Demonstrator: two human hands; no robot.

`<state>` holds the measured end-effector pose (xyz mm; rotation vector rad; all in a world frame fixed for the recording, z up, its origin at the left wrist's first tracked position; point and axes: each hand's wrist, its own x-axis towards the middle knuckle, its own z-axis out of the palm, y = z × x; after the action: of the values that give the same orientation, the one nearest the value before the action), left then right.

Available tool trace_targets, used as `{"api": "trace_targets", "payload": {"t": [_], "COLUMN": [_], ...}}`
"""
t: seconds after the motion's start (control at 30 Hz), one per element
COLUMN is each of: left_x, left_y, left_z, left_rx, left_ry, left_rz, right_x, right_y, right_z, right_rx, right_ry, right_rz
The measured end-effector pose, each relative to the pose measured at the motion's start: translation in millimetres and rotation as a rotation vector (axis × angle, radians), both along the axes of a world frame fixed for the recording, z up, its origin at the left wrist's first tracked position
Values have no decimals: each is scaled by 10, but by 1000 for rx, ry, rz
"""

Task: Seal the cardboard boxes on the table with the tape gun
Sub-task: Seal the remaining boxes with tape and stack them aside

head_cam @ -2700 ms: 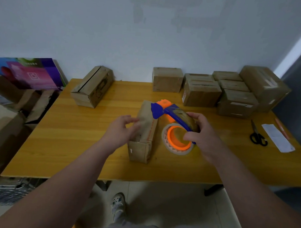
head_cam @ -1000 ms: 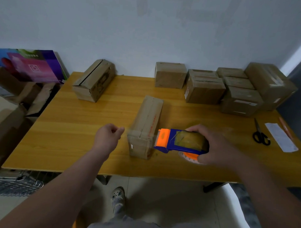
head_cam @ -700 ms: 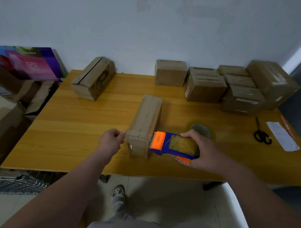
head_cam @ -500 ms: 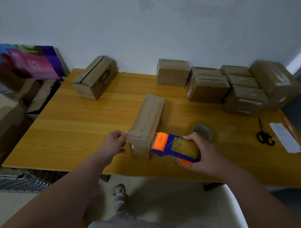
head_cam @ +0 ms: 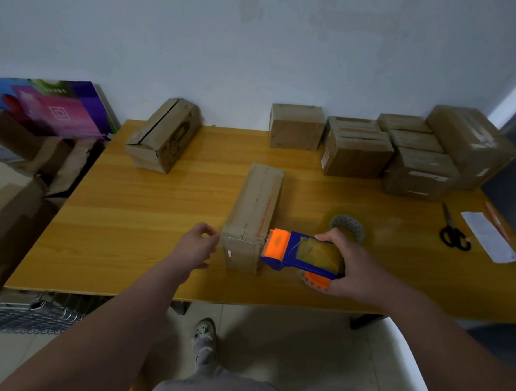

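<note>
Head cam looks down on a wooden table (head_cam: 133,220). A long cardboard box (head_cam: 255,207) lies roughly in the middle, running away from the person, its top seam facing up.

The right hand (head_cam: 353,269) is wrapped around the blue and orange tape gun (head_cam: 295,255), fingers over the top and the roll tucked under the palm. The gun's orange head sits right against the box's right side, at the near end.

The left hand (head_cam: 195,247) is at the box's near left corner with its fingers curled in. The fingertips are right at the cardboard edge, but honestly I can't tell if they're pinching something or just bracing it.

A loose tape roll (head_cam: 348,226) lies flat on the table just behind the right hand. Over on the right there are black scissors (head_cam: 454,235), a white paper slip (head_cam: 489,237) and an orange pen (head_cam: 496,219).

Along the wall side, one unsealed box (head_cam: 164,135) sits at the far left, slit on top showing. A bunch of stacked boxes (head_cam: 398,150) fills the far right corner.
</note>
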<state>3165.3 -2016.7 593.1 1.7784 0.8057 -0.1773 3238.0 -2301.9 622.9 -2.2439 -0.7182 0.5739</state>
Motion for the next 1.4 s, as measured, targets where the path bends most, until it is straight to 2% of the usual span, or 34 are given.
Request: {"api": "trace_targets", "payload": {"t": [0.07, 0.17, 0.33, 0.4, 0.43, 0.53, 0.6, 0.7, 0.77, 1.07, 1.27, 1.4], "left_x": [19, -17, -145, -161, -181, -223, -183, -111, -87, -71, -50, -50], "left_y": [-17, -146, -244, -227, -224, -182, -178, -175, -139, -108, -108, -121], "left_z": [23, 107, 79, 122, 159, 191, 177, 176, 177, 183, 204, 203], "left_rx": [140, -7, -77, -36, 88, 705, 942, 946, 952, 968, 969, 964], "left_ry": [-153, -336, -273, -266, -263, -243, -247, -247, -275, -251, -229, -229], "left_rz": [131, 255, 120, 24, -75, -543, -782, -978, -1021, -1034, -1050, -1044], "right_x": [-11, -41, -101, -124, -138, -184, -209, -232, -243, -246, -229, -220], "right_y": [32, 75, 93, 119, 136, 194, 200, 166, 157, -55, -176, -51], "right_z": [3, -31, -110, -140, -154, -156, -149, -127, -122, 172, 410, 425], "right_rx": [5, -1, 17, 26, 25, 15, 16, 9, 20, 51, -153, -201], "right_ry": [-1, -13, -11, -20, -21, -5, -4, 5, -6, 110, 72, 43], "right_rz": [3, -7, -43, -57, -59, -67, -71, -81, -82, -79, 9, 36]}}
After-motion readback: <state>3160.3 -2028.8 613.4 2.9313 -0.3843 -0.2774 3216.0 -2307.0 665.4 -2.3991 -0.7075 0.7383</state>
